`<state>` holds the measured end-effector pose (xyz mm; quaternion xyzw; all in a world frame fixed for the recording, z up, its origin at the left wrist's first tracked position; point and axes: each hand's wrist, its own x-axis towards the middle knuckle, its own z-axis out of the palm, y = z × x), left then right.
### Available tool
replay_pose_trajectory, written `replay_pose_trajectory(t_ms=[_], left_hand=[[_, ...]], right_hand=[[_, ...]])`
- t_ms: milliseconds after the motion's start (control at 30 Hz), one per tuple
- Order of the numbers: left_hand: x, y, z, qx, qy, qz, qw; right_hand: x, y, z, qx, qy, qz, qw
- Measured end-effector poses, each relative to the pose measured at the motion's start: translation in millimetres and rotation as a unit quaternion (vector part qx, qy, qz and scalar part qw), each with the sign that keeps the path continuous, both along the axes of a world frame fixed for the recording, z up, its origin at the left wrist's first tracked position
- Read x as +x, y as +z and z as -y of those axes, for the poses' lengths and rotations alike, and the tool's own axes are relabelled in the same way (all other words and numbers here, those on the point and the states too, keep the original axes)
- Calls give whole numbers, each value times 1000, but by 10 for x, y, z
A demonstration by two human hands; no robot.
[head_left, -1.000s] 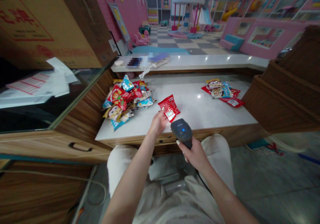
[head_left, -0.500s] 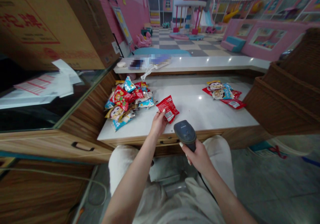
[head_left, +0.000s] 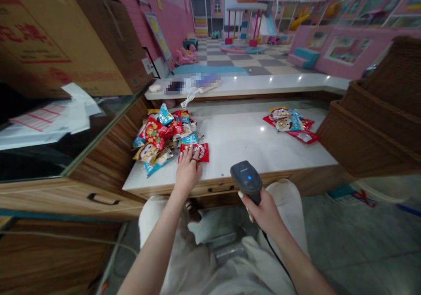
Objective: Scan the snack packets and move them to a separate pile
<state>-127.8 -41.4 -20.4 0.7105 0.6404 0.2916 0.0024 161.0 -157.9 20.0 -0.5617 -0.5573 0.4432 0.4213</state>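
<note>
My left hand [head_left: 188, 168] lies palm down on a red snack packet [head_left: 203, 153], its fingers spread over the packet's top. That packet rests on the white desktop, at the near right edge of a heap of snack packets [head_left: 153, 130] in red, blue and yellow. My right hand [head_left: 263, 209] is wrapped round the handle of a dark grey barcode scanner [head_left: 245, 176]. A blue light shows on the scanner's top, and its black cable runs down beside my lap. The scanner is held above the desk's front edge.
A smaller group of snack packets [head_left: 289, 122] lies at the right, near a brown woven basket [head_left: 368, 119]. A cardboard box [head_left: 98, 45] and papers [head_left: 49, 115] stand on the left counter. Along the back runs a raised white ledge [head_left: 256, 83] with a white cable.
My left hand has moved left with the red packet to the heap's edge, and its fingers have spread over it. The scanner's blue light has come on.
</note>
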Motion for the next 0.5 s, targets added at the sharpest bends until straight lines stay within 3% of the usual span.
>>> replay_pose_trajectory(t_ms=[133, 233, 333, 500], left_hand=[[97, 38, -45, 22, 3, 15, 1000], [331, 126, -165, 55, -35, 46, 997], [743, 177, -355, 66, -119, 64, 989], [1662, 232, -782, 34, -243, 65, 967]], right_hand=[[80, 22, 7, -5, -10, 0, 1000], [164, 55, 10, -3, -22, -2, 1000], [275, 90, 14, -1, -37, -4, 999], [547, 86, 23, 7, -89, -1, 996]])
